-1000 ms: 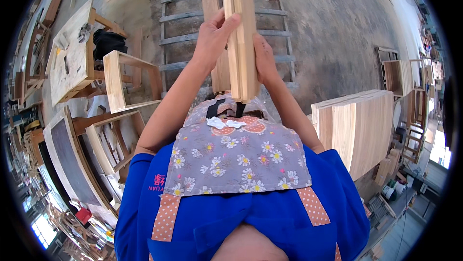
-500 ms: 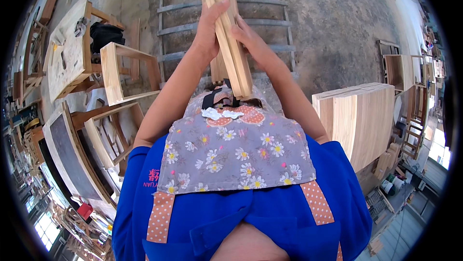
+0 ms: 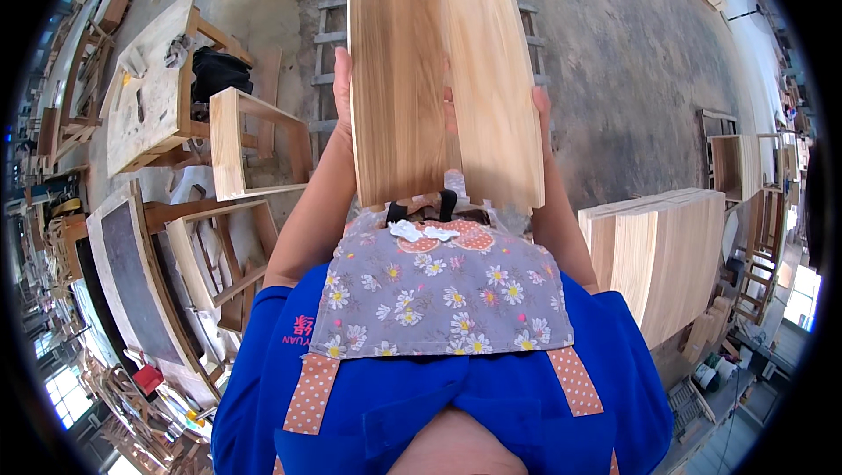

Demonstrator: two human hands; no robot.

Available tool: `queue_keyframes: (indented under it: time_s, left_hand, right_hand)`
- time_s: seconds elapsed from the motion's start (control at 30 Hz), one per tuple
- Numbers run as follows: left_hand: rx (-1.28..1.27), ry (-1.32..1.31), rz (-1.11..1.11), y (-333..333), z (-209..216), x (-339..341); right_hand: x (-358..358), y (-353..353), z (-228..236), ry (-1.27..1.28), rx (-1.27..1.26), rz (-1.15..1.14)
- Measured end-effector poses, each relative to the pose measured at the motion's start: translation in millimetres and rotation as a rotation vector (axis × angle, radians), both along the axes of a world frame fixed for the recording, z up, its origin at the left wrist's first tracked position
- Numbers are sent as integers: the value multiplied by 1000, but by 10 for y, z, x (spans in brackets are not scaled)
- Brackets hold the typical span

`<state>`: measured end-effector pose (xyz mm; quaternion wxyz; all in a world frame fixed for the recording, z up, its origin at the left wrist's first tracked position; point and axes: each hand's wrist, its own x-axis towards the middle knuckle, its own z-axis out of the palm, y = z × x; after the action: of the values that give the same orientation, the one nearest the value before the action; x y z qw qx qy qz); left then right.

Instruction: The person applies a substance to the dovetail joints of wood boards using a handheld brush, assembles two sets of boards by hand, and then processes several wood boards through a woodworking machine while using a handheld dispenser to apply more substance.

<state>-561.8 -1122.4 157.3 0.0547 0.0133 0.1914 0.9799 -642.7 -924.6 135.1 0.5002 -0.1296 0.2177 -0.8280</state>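
Two wooden boards stand side by side in front of my chest, broad faces towards me. The darker brown board (image 3: 396, 80) is on the left, with rounded knobs along its far end. My left hand (image 3: 343, 98) grips its outer edge, thumb up along the side. On the right is the paler board (image 3: 495, 89), tilted slightly, its ends notched. My right hand (image 3: 543, 115) is closed on its outer edge. Fingertips show in the narrow gap between the boards; the other fingers are hidden behind the wood. The near ends hang just above my flowered apron (image 3: 438, 300).
A stack of pale boards (image 3: 653, 256) stands at my right. To the left are a workbench (image 3: 153, 80) with tools on it, a wooden frame (image 3: 226, 142) and another open box frame (image 3: 195, 256). A slatted metal rack (image 3: 329, 38) lies on the concrete floor ahead, partly behind the boards.
The boards were held close together, narrow edges towards me. Now they are spread apart with broad faces showing, and my hands have moved outward to their outer edges.
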Motion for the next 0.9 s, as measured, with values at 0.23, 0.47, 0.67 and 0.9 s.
queue_keyframes:
  time_s: [0.23,0.47,0.67,0.9]
  left_hand:
    - [-4,-49,-27,24,36,-9]
    - [-167,-200,252,139,-287,-204]
    - [-175,-132,162,59,-318,-191]
    - [-325,-82,196,99,-271,-119]
  right_hand:
    - [-17,8,-59,125,112,-45]
    - [67,-493,-23,1027,740,-380]
    - [147,-535,141,1238,880,-351]
    - [88,-489,111,1247,780,-305]
